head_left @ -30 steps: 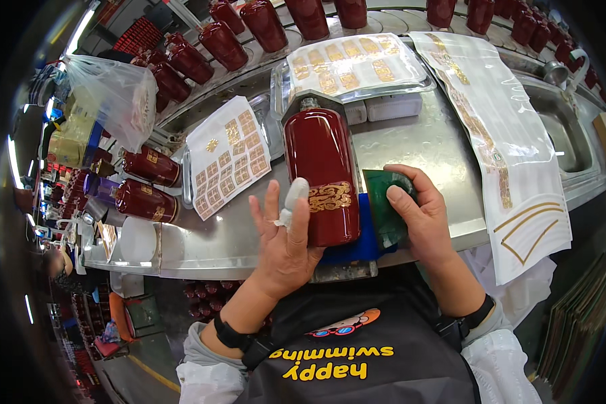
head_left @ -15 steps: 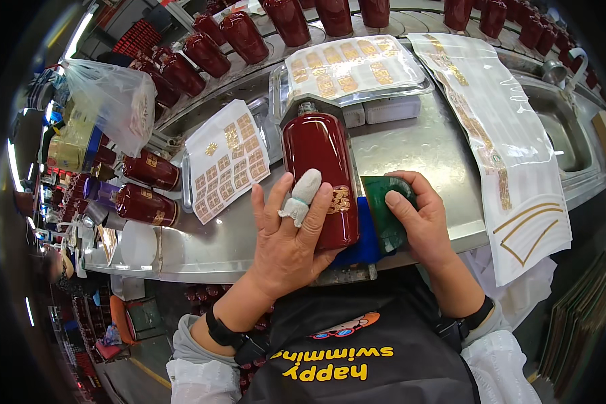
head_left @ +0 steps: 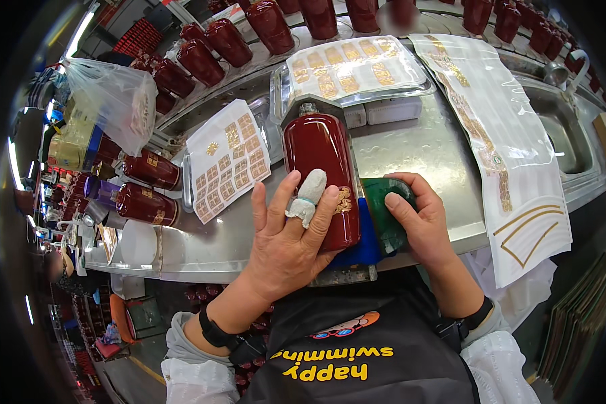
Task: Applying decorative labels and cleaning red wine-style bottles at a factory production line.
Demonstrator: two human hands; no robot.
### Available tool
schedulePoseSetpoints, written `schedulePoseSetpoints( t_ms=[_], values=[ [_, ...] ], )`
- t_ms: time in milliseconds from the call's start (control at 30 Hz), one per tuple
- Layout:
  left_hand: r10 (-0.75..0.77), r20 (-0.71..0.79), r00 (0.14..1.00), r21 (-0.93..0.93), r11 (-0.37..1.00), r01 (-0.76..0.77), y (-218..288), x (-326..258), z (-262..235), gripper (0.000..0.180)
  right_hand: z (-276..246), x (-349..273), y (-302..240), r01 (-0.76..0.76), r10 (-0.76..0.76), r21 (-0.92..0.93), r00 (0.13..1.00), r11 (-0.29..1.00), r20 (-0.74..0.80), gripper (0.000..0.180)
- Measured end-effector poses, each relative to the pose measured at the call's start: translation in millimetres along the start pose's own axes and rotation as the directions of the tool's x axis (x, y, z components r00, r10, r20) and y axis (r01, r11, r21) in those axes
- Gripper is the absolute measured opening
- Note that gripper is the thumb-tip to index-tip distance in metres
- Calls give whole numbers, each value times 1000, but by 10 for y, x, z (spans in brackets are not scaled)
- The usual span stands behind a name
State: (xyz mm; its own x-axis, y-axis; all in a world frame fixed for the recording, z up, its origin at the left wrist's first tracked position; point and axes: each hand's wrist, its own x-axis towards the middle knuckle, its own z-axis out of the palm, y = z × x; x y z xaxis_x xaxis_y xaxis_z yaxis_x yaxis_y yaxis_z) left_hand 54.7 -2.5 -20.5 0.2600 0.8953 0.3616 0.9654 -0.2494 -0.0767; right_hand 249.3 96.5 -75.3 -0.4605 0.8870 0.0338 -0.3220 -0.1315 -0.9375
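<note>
A dark red glossy bottle [head_left: 313, 145] lies with its neck pointing away from me and a gold decal [head_left: 343, 200] on its right side near the base. My left hand [head_left: 286, 239] rests on the bottle's lower part, fingers spread, its index fingertip beside the decal. A white cloth wrap [head_left: 308, 195] covers one finger. Just right of the bottle, my right hand [head_left: 421, 215] grips a flat green scraper [head_left: 386, 214] between thumb and fingers. The scraper's left edge is close to the bottle; whether they touch I cannot tell. Blue material [head_left: 362, 246] shows beneath them.
Gold decal sheets lie on the left [head_left: 227, 161], on a metal tray [head_left: 417, 89] at the back, and in a long strip [head_left: 491, 148] on the right. Two red bottles [head_left: 148, 204] lie left. More bottles [head_left: 269, 27] line the conveyor behind. A sink [head_left: 565, 135] is far right.
My left hand has shifted slightly to the right on the bottle. My right hand and the scraper are nearly still. Bottles at the back left have moved left along the conveyor.
</note>
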Motion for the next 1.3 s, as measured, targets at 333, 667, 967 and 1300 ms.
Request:
schedulePoseSetpoints(
  t_ms=[333,667,967,1300],
  values=[
    [4,33,999,13,1000,-4,52,60,-85,79,-15,-3,15,21,-21,-23,1000,1000,-5,29],
    [129,-67,989,53,991,-125,158,103,59,44,-34,-13,-24,20,-20,-40,1000,999,-7,29],
    [-135,-251,959,-218,973,79,68,-160,215,85,76,201,-244,754,-561,-643,593,136,577,29],
    [-150,-318,936,-212,974,84,83,-206,287,65,124,271,-393,803,-464,-470,596,366,656,34]
  ],
)
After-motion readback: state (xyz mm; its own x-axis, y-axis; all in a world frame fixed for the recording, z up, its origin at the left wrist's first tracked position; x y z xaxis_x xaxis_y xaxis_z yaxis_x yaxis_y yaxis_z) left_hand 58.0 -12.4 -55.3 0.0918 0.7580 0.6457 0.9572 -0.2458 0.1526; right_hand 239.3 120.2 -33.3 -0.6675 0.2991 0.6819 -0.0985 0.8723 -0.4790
